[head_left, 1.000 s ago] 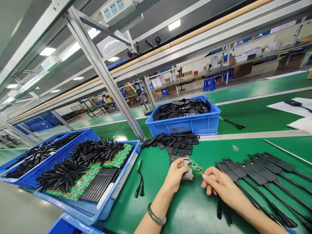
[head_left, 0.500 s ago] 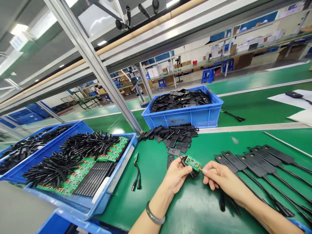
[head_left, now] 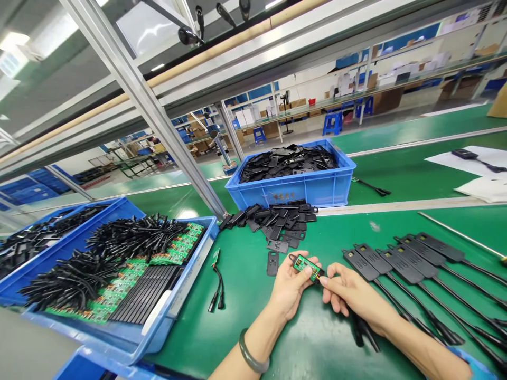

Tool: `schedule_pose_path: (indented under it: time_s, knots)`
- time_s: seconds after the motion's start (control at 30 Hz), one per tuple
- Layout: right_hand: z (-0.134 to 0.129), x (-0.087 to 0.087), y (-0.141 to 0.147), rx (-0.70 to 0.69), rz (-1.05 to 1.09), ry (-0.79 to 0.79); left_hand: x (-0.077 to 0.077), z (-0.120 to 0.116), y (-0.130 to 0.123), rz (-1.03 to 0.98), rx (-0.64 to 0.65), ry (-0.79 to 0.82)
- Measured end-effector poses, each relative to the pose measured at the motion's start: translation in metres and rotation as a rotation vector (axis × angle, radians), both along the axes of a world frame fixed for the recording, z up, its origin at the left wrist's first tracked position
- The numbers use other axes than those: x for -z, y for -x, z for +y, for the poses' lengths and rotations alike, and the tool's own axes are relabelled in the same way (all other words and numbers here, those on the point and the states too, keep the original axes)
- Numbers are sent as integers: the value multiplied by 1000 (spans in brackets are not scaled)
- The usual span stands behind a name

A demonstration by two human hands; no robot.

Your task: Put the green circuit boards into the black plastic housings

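Note:
My left hand (head_left: pixel 288 289) grips a green circuit board (head_left: pixel 301 262) that lies in a black plastic case half (head_left: pixel 292 257), the thumb pressing on the board's face. At the board's right end, the fingertips of my right hand (head_left: pixel 350 291) are closed on the thin coloured wires. Black cable ends (head_left: pixel 365 333) hang below my right palm; they look like part of the same lead. Just beyond my left hand lies a single black case half (head_left: pixel 272 263), with a heap of similar pieces (head_left: pixel 283 221) behind it.
A blue crate (head_left: pixel 291 190) heaped with black case parts stands at the back. On the left, a blue tray (head_left: pixel 180 295) holds cabled circuit boards. One loose cabled board (head_left: pixel 216 279) lies beside it. Several closed black units (head_left: pixel 407 266) with cables lie at right, near a thin rod (head_left: pixel 461 233).
The board has tilted flatter and sits more squarely in the case. Both hands have moved slightly down in the picture, and my right fingers are nearer the board's end.

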State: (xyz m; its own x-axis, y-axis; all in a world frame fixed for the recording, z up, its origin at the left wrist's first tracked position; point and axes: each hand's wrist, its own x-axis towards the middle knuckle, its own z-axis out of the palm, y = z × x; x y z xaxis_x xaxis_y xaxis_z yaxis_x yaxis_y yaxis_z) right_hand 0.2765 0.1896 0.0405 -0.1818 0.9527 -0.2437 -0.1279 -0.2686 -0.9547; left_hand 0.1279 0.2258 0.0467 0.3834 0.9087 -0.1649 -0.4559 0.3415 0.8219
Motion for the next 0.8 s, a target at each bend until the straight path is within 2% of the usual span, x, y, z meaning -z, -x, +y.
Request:
schedule_pose_path:
  time_s: [0.3, 0.53, 0.67, 0.8]
  knots:
    - [3, 10, 5, -18, -39, -21, 5, -2, -6, 80, -94, -38]
    - [6, 13, -1, -94, -358, -137, 11, -3, -7, 162, -149, -137]
    - [5, 11, 0, -77, -335, -229, 12, -3, -7, 229, -154, -192]
    - [3, 10, 3, -41, -357, -258, 9, -4, -7, 196, -140, -187]
